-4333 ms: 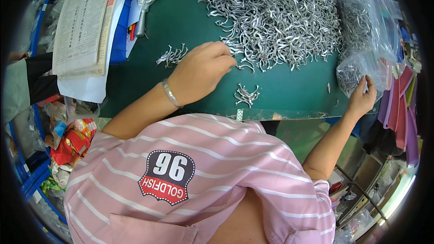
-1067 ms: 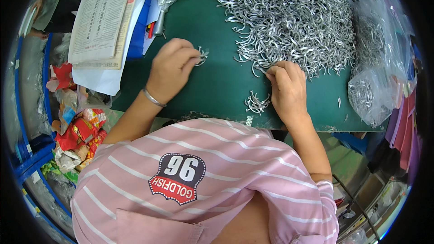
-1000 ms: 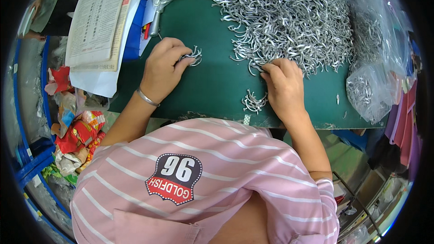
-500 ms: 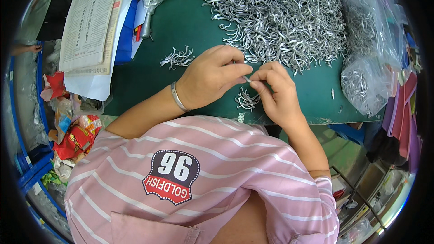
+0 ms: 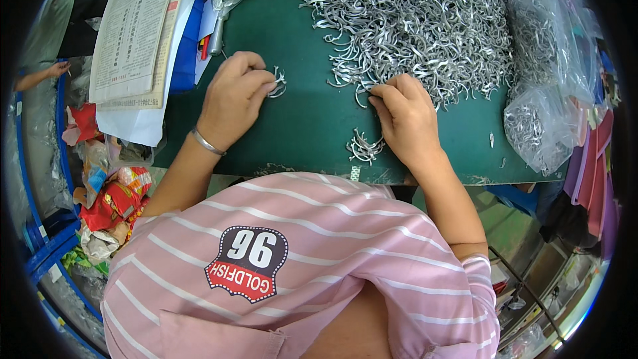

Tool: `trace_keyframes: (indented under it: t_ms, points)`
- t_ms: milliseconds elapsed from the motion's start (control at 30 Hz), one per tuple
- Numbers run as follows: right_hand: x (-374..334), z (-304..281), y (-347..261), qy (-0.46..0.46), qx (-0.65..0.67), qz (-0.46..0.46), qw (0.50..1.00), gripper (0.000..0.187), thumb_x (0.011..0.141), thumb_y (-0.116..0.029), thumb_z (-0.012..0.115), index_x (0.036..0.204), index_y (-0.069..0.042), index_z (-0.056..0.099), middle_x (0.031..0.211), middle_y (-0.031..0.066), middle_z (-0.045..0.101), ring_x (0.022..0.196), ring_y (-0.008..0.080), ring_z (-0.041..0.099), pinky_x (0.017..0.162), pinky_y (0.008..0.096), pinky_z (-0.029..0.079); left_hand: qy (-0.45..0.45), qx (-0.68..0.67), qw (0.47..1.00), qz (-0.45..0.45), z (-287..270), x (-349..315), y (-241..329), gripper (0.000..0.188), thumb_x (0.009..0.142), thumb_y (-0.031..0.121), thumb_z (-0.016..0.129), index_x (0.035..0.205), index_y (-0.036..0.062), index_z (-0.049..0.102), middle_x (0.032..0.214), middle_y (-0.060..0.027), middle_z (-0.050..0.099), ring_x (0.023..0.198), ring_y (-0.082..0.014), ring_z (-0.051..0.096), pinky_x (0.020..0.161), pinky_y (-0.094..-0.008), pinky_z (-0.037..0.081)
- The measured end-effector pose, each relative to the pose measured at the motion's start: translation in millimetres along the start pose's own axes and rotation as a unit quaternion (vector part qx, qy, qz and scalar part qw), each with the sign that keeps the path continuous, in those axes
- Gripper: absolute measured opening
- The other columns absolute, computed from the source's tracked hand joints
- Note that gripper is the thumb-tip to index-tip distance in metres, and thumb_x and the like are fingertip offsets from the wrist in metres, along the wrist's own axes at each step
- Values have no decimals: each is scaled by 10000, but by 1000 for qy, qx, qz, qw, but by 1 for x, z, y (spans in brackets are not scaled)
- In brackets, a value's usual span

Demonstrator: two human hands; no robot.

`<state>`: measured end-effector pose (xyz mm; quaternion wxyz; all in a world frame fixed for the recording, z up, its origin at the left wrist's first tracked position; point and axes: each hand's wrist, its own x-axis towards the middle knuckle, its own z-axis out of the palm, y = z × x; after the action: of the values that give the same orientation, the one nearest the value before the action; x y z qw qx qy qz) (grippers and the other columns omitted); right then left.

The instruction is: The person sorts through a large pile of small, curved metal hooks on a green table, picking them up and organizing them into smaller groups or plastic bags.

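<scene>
The left hand rests on the green mat, fingers curled together, pinching a small bunch of bent metal clips at its 3 o'clock side. The right hand lies palm down, fingertips pressed together at the 7 o'clock edge of the big clip heap, touching loose pieces there. A small sorted cluster sits at 8 o'clock of that hand, just beside it. Clear bags of clips lie at 3 o'clock, papers at 10 o'clock.
</scene>
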<state>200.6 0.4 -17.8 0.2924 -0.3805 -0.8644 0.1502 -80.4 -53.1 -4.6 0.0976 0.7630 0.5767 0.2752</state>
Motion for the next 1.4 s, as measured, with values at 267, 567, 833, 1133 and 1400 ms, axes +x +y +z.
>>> trace_keyframes:
  t_ms: [267,567,833,1133,1400]
  points:
    - [0,12,2,15,-95,-26,995,139,723,-59,664,859,-76,642,849,51,565,764,256,544,651,379,412,16,-69,997,39,12,20,23,190,769,-6,722,949,15,668,972,-127,606,879,-284,608,766,-335,497]
    - [0,-10,4,4,150,90,985,64,860,-16,637,907,-21,594,931,92,623,847,269,609,756,366,478,-75,-103,980,151,64,47,49,270,678,77,782,905,47,639,972,-95,586,905,-297,590,791,-394,484]
    - [-14,-23,3,-106,535,297,784,79,982,-67,543,986,-5,591,902,42,644,792,81,607,647,209,482,-2,-267,958,102,57,51,67,285,732,38,778,995,41,669,1006,-88,617,742,-199,620,653,-298,512]
    - [-16,-31,4,-64,522,323,787,210,1008,-109,502,1127,25,611,890,37,657,775,92,622,635,216,494,-62,-295,948,101,45,43,59,157,742,9,761,876,39,685,862,-72,642,761,-208,627,646,-305,498]
    - [-4,-6,-11,-4,66,23,998,119,785,20,678,894,-17,648,832,121,598,777,312,612,669,387,503,-142,-212,955,152,51,12,57,186,730,132,789,852,58,670,858,-75,625,788,-261,615,715,-358,499]
